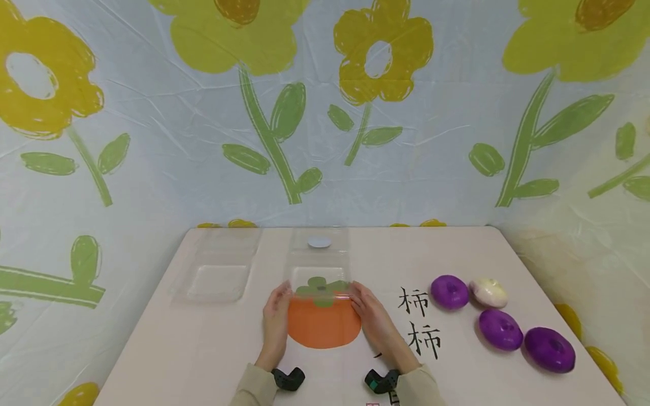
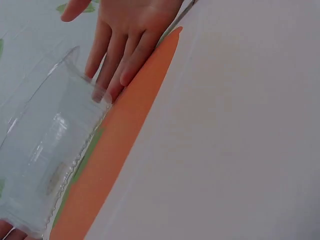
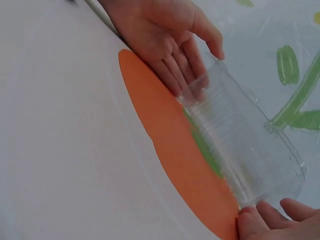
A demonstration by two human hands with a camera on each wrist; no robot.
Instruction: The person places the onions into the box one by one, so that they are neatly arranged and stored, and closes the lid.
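Observation:
Between my two hands lies an opened clear plastic clamshell box (image 1: 319, 260), with a white oval spot on its lid. Its near edge overlaps an orange and green persimmon picture (image 1: 324, 330) on the table mat. My left hand (image 1: 276, 310) touches the box's left side with its fingertips. On the opposite side, the fingertips of my right hand (image 1: 374, 321) rest at the near corner. The left wrist view shows the right hand (image 2: 132, 40) with fingers extended along the box wall (image 2: 50, 130). Across the box in the right wrist view, the left palm (image 3: 165, 45) faces inward.
A second clear plastic box (image 1: 215, 273) lies open at the back left. To the right sit several flattened, onion-like purple vegetables (image 1: 500, 330) and a whitish one (image 1: 488, 292). Black characters (image 1: 424, 338) mark the mat. A flowered cloth (image 1: 421, 169) hangs behind the table.

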